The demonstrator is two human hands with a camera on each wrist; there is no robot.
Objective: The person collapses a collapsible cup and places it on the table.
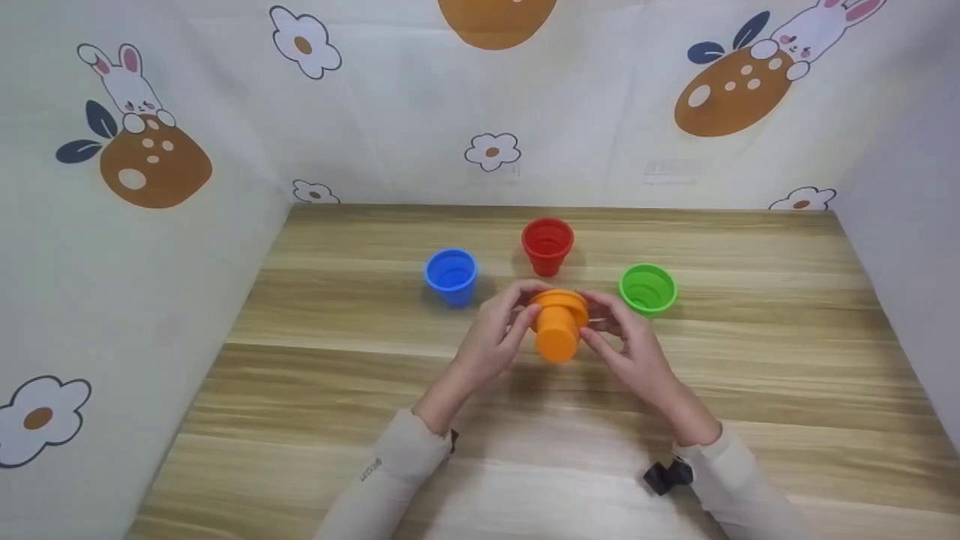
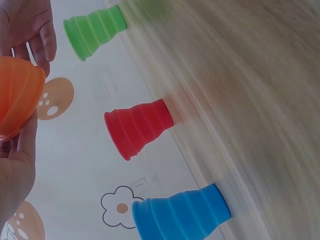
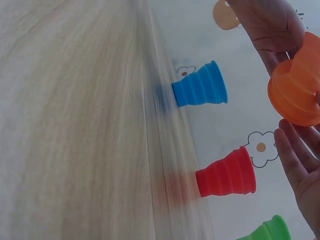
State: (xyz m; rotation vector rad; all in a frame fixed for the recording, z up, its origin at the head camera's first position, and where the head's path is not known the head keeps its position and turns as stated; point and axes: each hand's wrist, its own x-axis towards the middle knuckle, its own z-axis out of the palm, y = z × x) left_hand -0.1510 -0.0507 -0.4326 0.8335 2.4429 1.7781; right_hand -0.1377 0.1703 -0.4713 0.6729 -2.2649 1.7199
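An orange collapsible cup (image 1: 557, 341) is held above the table, its small round base tilted toward the head camera and its wide rim facing away. My left hand (image 1: 491, 334) grips its left side, thumb near the rim. On the opposite side my right hand (image 1: 634, 349) pinches it, thumb against the lower part of the wide band. Behind the hands, three ribbed cups stand upright: a blue cup (image 1: 453, 274) to the left, a red cup (image 1: 547, 244) at the back middle, and a green cup (image 1: 648, 291) to the right. In the left wrist view the orange cup (image 2: 17, 97) is cut off by the frame edge.
The wood-grain table (image 1: 315, 420) carries all the standing cups. A pale backdrop (image 1: 390, 112) printed with flowers, rabbits and orange fruit rises along its back and left. Black straps or mounts, one a wrist device (image 1: 667, 477), show at the sleeves.
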